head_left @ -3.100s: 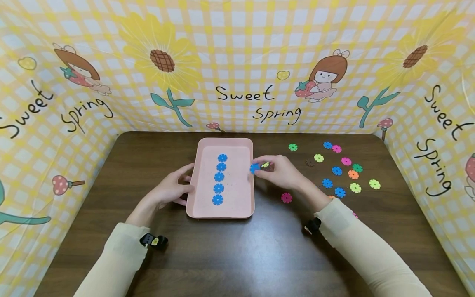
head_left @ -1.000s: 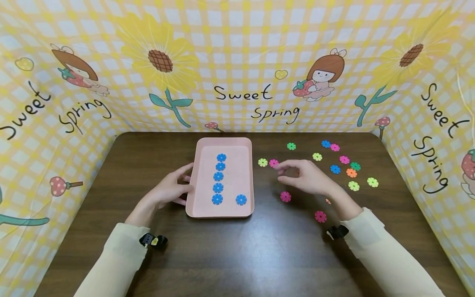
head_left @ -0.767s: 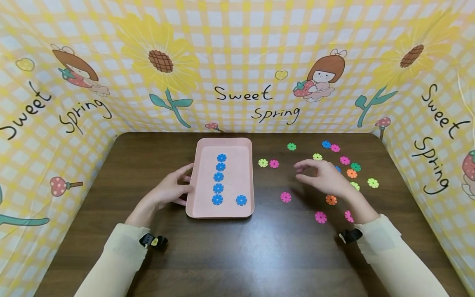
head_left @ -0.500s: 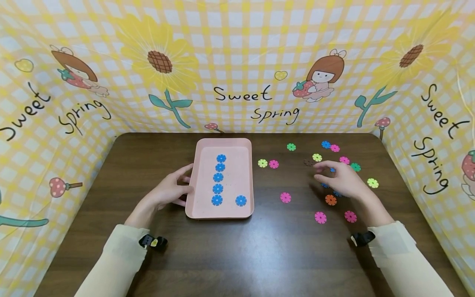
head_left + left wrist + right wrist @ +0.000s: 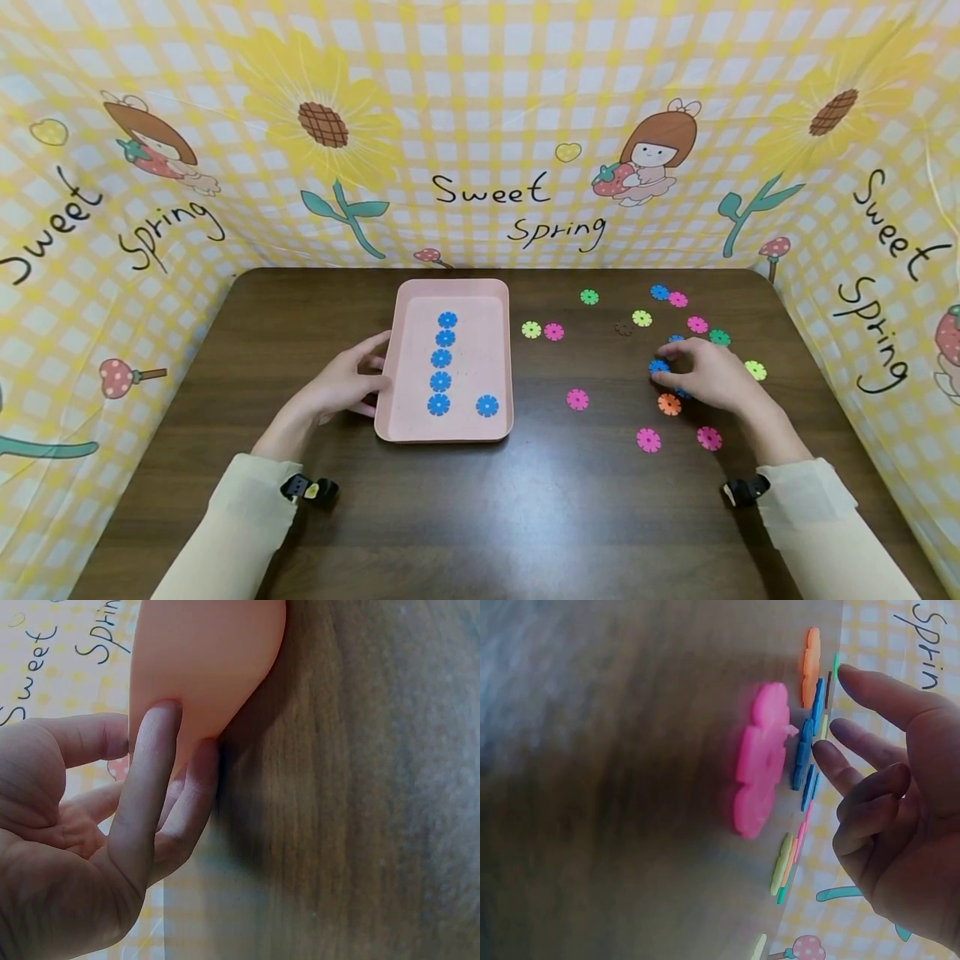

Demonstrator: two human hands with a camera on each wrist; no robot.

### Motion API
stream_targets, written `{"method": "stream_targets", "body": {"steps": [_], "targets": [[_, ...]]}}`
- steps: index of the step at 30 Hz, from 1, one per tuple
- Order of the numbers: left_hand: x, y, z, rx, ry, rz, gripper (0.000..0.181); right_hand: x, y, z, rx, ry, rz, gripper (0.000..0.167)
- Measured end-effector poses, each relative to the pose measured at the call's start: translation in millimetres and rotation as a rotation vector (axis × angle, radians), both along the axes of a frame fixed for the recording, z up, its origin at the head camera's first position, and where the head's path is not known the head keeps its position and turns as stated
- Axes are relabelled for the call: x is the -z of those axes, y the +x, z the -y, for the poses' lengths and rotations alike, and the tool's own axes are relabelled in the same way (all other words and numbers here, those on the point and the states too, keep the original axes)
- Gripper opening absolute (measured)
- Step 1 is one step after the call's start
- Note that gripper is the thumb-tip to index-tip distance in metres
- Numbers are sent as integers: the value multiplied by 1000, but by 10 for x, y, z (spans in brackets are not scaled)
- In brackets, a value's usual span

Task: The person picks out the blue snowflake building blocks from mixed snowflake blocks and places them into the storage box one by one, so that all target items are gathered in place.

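My left hand [image 5: 345, 377] rests its fingertips on the left outer wall of a pink tray [image 5: 504, 358]; in the left wrist view the fingers [image 5: 142, 780] press against that wall. Inside, several blue notched plastic discs [image 5: 441, 358] form a column, and one blue disc [image 5: 487, 406] lies alone at the lower right. My right hand [image 5: 708, 375] hovers low over the scattered discs, thumb and index finger parted about a blue disc [image 5: 658, 367]. In the right wrist view nothing shows between the fingertips, and a pink disc [image 5: 763, 761] lies close by. Other blue discs are partly hidden under this hand.
Loose discs lie about the right side of the brown table [image 5: 420, 517]: an orange disc [image 5: 669, 404], pink discs [image 5: 648, 440], a green disc [image 5: 589, 297], a yellow disc [image 5: 531, 330] and a brown disc [image 5: 624, 328]. A patterned cloth [image 5: 480, 108] walls the back and sides.
A blue disc that my right hand held now lies at the tray's lower right. That hand has since moved right to the loose discs. The left hand has stayed at the tray.
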State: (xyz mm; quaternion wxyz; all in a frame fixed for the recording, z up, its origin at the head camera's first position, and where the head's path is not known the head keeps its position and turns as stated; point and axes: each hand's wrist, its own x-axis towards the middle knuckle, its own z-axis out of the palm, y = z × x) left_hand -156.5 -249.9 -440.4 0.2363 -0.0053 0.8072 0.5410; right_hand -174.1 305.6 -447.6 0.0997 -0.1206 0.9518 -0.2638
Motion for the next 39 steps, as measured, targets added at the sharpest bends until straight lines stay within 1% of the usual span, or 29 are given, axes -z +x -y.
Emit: {"method": "stream_targets", "body": {"steps": [5, 8, 11, 16, 19, 25, 28, 33, 36, 39], "targets": [[7, 6, 5, -4, -9, 3, 82, 4, -19, 14, -21, 23, 12, 44], [15, 3, 13, -7, -13, 7, 81, 22, -34, 10, -18, 34, 24, 37], [16, -4, 19, -11, -10, 11, 81, 41, -48, 2, -12, 30, 43, 36], [-10, -4, 10, -4, 9, 12, 82, 43, -55, -7, -4, 9, 82, 37], [-7, -5, 9, -5, 9, 13, 82, 42, -54, -15, -2, 4, 87, 36], [10, 6, 18, -6, -4, 19, 81, 39, -27, -13, -10, -12, 49, 29], [21, 6, 22, -9, -2, 21, 81, 29, -18, -9, -18, -27, 16, 22], [24, 8, 22, -4, 3, 15, 82, 3, -7, 13, -16, -55, -12, 9], [27, 5, 21, -4, -1, 17, 82, -28, 4, 45, -3, -61, -17, 7], [21, 4, 15, -4, -2, 15, 81, -74, 17, 99, 2, -64, -22, 10]]}}
